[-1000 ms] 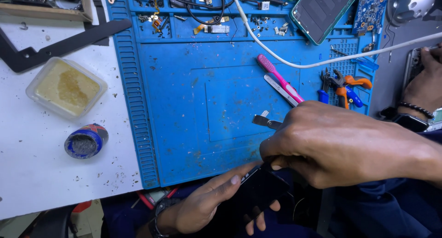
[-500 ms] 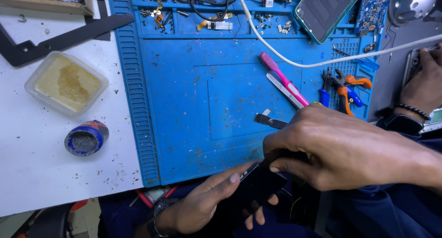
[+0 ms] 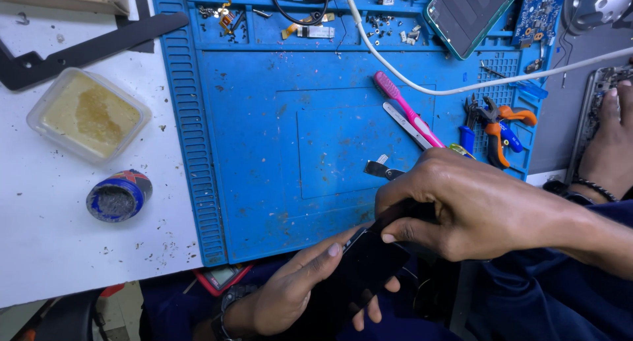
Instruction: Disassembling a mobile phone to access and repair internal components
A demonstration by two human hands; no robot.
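A dark flat phone (image 3: pixel 359 275) is held below the near edge of the blue work mat (image 3: pixel 277 150). My left hand (image 3: pixel 293 291) cradles it from beneath, fingers curled around its sides. My right hand (image 3: pixel 461 206) reaches in from the right and pinches the phone's upper end between thumb and fingers. Both hands hover over my lap, just off the mat's front edge.
On the mat lie a pink toothbrush (image 3: pixel 405 107), tweezers (image 3: pixel 405 125), orange-handled pliers (image 3: pixel 498 126), a white cable (image 3: pixel 461 87) and another phone (image 3: pixel 471 11). A square tray (image 3: pixel 89 115) and a round blue tin (image 3: pixel 119 194) sit on the white table. Another person's hand (image 3: pixel 610 146) rests at far right.
The phone has come up more into view between my hands. My right hand has shifted slightly toward the mat edge and closed on the phone's top end.
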